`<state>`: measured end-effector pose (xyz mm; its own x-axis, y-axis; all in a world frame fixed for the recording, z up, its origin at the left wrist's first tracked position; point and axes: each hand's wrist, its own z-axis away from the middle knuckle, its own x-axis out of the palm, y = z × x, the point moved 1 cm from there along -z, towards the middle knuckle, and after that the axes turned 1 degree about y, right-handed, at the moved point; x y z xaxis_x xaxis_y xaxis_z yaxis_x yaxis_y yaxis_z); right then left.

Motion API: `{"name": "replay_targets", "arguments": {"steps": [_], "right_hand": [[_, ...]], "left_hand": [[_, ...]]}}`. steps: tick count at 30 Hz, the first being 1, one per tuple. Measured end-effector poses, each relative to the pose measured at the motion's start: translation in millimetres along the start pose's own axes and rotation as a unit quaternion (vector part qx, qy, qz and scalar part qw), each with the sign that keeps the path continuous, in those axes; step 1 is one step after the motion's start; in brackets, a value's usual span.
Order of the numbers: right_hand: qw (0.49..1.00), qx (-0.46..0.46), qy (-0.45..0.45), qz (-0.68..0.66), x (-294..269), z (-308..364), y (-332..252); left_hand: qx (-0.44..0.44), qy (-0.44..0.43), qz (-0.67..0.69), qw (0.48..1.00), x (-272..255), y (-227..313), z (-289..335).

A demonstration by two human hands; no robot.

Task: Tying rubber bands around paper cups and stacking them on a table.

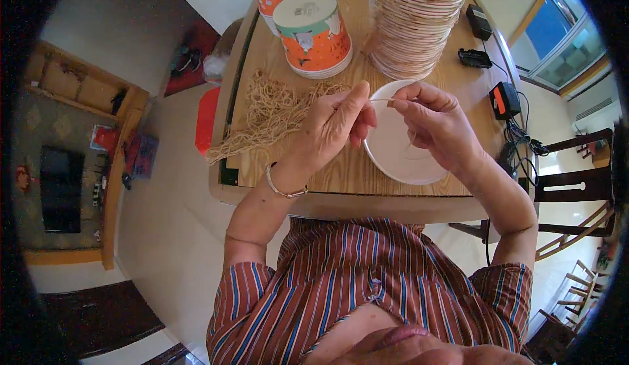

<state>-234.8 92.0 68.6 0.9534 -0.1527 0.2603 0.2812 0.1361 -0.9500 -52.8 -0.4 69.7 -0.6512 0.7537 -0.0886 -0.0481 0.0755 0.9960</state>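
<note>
Between my two hands runs a thin pale cord [380, 100], pinched at the fingertips above the table. My left hand [331, 126] is closed, its thumb pressed on the fingers around one part of the cord. With thumb and forefinger, my right hand [440, 124] grips the other part, where a small tan piece shows; a loose strand hangs below. Under the right hand sits a white round tub [393, 155], its mouth facing up. A tangled heap of tan cords [278, 106] lies beside my left hand.
Upside-down orange tubs [318, 44] stand at the far left of the wooden table. A tall stack of nested tubs [419, 28] rises behind the white one. Black adapters [504, 100] and cables [521, 139] line the right edge. A dark chair [570, 185] stands at right.
</note>
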Motion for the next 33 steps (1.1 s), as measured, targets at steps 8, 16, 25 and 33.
{"name": "replay_targets", "arguments": {"steps": [8, 16, 25, 33], "right_hand": [[1.0, 0.013, 0.003, -0.005, 2, -2, 1], [0.973, -0.04, 0.013, 0.227, -3, -2, 0], [0.992, -0.041, -0.069, 0.096, 8, -5, 12], [0.992, 0.009, -0.035, 0.124, 5, -2, 8]], "left_hand": [[0.045, 0.013, 0.015, 0.999, 1, -5, -2], [0.092, 0.037, -0.11, 0.989, 1, -11, -3], [0.127, 0.026, -0.173, 0.976, 10, -9, -8], [0.066, -0.004, -0.107, 0.992, 2, -14, -9]]}}
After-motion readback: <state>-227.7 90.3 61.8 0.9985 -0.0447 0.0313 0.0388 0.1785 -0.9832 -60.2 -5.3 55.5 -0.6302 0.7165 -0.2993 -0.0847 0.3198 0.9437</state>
